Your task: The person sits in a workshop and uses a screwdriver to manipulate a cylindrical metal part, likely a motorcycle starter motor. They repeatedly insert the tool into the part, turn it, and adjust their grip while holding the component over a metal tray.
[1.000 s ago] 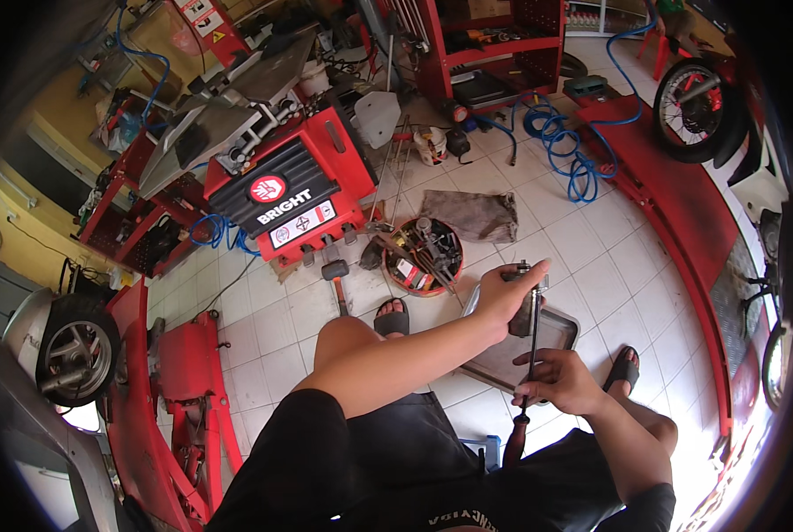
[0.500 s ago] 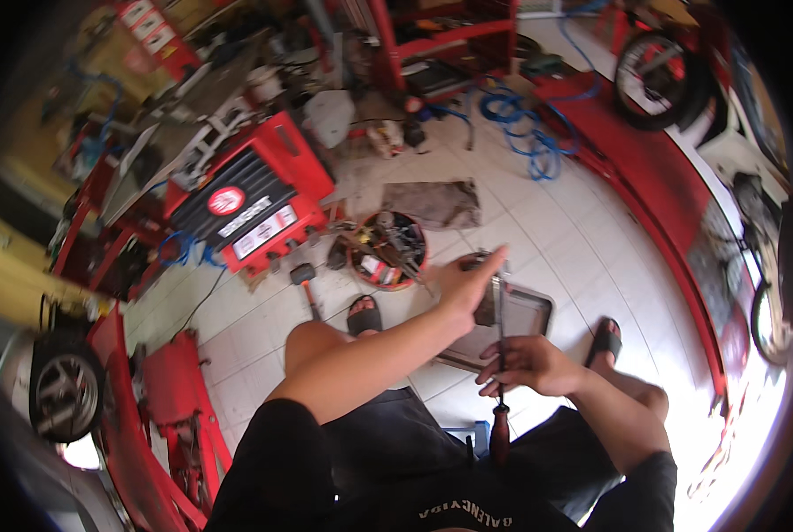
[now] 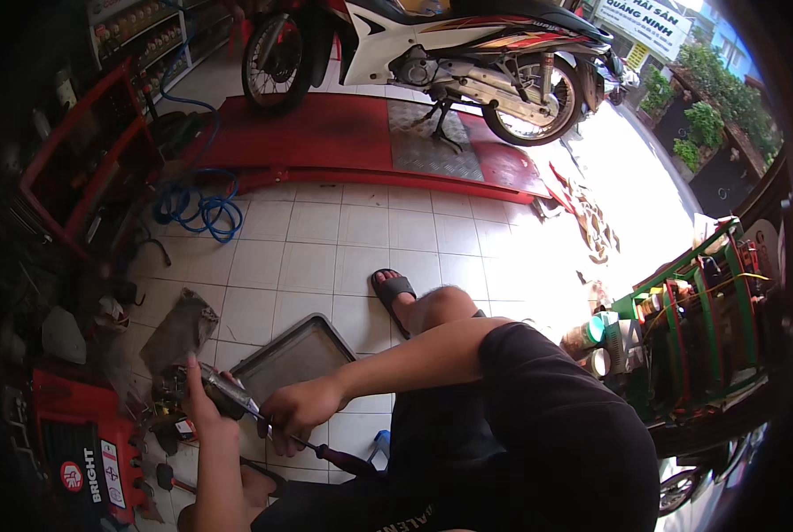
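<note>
My left hand point(image 3: 203, 410) is closed around a silvery, roughly cylindrical metal part point(image 3: 228, 392), its thumb or a finger pointing up alongside. My right hand point(image 3: 306, 408) grips the shaft of a long screwdriver point(image 3: 347, 462) whose dark reddish handle points down toward my lap. The far end of the shaft meets the metal part; the exact contact is too small to make out. Below and beyond my hands, a shallow grey metal tray point(image 3: 294, 362) lies on the tiles. A dark, stained cloth point(image 3: 182, 332) is spread just past the left hand.
A motorcycle point(image 3: 449, 66) stands on a red lift platform point(image 3: 325, 133) across the far side. A blue air hose point(image 3: 203, 213) coils at far left. A red machine point(image 3: 82, 452) and a hammer point(image 3: 170, 479) are at lower left. At right stands a green rack point(image 3: 689, 328) with bottles and cans.
The view has swung to the right, bringing the whole motorcycle and the street into sight. My right hand now sits closer to the left one along the screwdriver shaft, its fingers more tightly curled.
</note>
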A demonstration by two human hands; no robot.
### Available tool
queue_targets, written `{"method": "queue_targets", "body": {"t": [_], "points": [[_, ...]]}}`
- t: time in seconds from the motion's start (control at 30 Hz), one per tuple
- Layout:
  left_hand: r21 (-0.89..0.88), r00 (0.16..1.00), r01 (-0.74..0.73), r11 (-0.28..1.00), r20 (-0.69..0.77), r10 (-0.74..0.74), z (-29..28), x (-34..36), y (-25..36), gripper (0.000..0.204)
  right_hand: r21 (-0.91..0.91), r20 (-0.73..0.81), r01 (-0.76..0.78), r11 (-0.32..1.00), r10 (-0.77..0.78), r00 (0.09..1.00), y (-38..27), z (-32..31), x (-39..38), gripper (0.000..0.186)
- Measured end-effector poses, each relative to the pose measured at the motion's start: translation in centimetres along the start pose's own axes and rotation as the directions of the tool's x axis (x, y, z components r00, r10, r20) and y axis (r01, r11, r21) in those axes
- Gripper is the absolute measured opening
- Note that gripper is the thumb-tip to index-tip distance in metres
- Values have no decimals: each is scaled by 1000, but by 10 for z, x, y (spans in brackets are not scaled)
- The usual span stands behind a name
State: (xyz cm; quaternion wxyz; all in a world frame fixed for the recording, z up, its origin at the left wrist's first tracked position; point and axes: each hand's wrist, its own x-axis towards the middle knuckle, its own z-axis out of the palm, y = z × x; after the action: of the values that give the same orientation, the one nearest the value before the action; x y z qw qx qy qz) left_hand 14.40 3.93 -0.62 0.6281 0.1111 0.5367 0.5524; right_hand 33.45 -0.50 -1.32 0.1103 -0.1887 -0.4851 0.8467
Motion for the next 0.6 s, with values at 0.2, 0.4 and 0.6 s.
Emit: {"method": "queue_targets", "body": {"t": [0.2, 0.4, 0.6], "points": [[-41, 995, 95, 995, -34, -96, -19, 14, 1, 43, -263, -199, -31, 964, -23, 980, -14, 9, 0, 33], [13, 998, 55, 998, -15, -55, -14, 11, -4, 43, -494, -77, 114, 862, -174, 982, 14, -11, 11, 37], [-19, 984, 143, 989, 112, -140, -33, 37, -14, 40, 139, 58, -17, 990, 9, 998, 12, -3, -4, 51]]}}
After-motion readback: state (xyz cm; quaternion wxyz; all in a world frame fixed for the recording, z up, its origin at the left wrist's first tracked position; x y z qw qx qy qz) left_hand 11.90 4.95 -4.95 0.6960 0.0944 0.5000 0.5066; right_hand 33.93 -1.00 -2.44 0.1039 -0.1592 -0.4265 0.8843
